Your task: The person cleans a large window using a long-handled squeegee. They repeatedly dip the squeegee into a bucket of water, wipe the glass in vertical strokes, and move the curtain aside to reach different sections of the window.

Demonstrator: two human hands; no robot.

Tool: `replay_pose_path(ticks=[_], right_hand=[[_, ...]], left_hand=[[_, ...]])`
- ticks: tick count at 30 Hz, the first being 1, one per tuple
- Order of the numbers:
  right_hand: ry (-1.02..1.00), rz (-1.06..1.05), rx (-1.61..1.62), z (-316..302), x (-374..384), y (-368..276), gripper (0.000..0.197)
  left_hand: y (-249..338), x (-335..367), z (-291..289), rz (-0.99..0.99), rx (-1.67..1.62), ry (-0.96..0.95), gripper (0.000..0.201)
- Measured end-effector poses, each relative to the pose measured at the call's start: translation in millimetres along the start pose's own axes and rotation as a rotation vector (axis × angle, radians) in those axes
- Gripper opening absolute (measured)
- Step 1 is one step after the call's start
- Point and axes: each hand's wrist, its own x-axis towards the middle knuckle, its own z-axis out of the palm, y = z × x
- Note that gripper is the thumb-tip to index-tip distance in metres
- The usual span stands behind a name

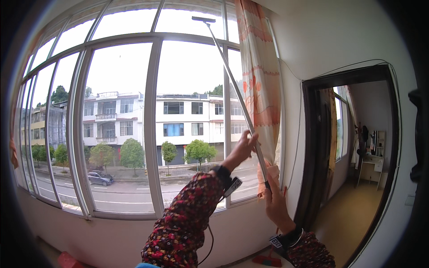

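A long-handled window squeegee slants up and to the left in front of the window. Its dark, flat head is at an upper pane, below the top of the frame. My left hand wraps round the metal pole partway up. Lower down, my right hand is closed round the dark grip at the pole's end. Just behind the pole hangs a peach and white curtain, gathered near my right hand. Whether the squeegee head presses on the glass, I cannot tell.
White window frames divide the glass, with a street and buildings outside. To the right, a dark doorframe opens into another room. A red broom-like thing lies low by the wall; a red object sits at lower left.
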Motion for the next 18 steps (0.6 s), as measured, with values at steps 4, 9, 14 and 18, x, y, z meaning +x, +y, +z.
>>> replay_pose_path(ticks=[4,9,14,18], right_hand=[[-0.012,0.070,-0.079,-5,64,20,0.044],[0.053,-0.017,-0.236,-3,218,44,0.041],[0.121,-0.126,-0.381,14,350,52,0.043],[0.146,-0.110,-0.333,33,369,67,0.043]], left_hand=[[-29,-92,4,-0.058,0.198,-0.197,0.046],[-70,-234,7,-0.107,0.253,-0.370,0.032],[-110,-342,-1,-0.609,-0.059,-0.211,0.032],[-129,-399,14,-0.748,-0.149,0.115,0.024]])
